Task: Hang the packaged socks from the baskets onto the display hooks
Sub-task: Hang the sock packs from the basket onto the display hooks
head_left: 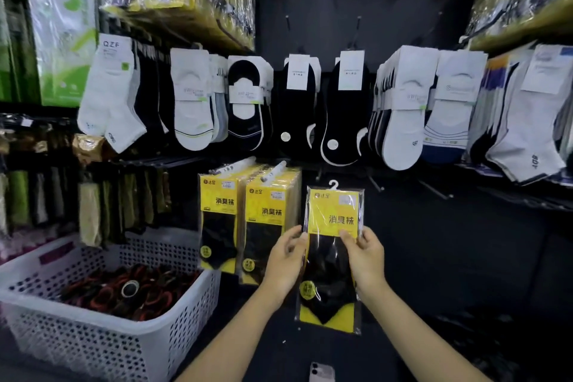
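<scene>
Between both hands hangs the yellow-and-black plastic-wrapped sock pack (333,257), upright, left hand (286,260) and right hand (366,260) pinching its edges. Danger: its small white hanger (333,184) could miss the thin dark hook (374,183) above. Slippery wrap!

phone (322,373) bottom-cropped; basket (93,335) left-cropped

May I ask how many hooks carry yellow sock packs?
2: the left stack and the right stack beside it. A third pack is gripped by left hand and right hand; others may be hidden.
</scene>
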Tool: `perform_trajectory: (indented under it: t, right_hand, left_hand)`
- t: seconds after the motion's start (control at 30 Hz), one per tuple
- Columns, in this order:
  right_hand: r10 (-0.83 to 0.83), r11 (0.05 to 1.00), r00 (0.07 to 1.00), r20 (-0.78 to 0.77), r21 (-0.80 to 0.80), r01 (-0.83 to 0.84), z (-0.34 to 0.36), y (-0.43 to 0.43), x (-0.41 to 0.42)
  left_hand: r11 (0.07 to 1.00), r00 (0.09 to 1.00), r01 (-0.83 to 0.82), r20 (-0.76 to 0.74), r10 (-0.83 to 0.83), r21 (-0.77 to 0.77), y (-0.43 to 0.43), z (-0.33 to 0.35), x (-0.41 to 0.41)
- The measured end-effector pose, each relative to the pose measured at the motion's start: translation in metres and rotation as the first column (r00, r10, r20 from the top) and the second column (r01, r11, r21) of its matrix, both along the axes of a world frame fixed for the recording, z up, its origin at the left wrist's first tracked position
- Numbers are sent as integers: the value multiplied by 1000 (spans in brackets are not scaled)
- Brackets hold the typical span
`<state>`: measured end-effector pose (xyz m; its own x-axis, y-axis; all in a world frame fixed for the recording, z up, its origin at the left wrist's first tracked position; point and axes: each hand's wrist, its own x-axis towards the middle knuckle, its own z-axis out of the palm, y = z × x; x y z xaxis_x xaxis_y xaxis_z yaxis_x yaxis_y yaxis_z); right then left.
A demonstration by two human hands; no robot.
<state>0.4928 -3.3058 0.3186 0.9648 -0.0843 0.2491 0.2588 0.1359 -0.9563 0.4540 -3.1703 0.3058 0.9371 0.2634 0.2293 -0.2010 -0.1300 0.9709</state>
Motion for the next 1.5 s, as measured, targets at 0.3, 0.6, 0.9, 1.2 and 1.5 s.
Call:
perform_trajectory:
  t: [0.3, 0.6, 0.9, 1.2, 1.5]
  right_hand:
    - [-27, 996, 995, -92, -92, 18, 4, 23, 48]
    - [-107, 994, 924, -367, -7, 113, -97, -5, 32]
    - [31, 975, 572, -820, -102, -200, -320, -8, -77]
    - [-131, 901, 419, -899, -284, -329, -437, -17, -99]
    - [-146, 852, 410, -900, -325, -410, -482, -10, -69]
  left_hand:
    - [999, 999, -23, -44, 24, 25, 12, -5, 27]
    - [997, 971, -9, -239, 26, 72, 26, -103, 3]
    - [991, 777, -134, -617, 122, 27, 43, -318, -116]
    - [970, 593, -240, -786, 176, 37, 69, -415, -140]
    - [980, 479, -171, -860, 175, 104, 86, -455, -81]
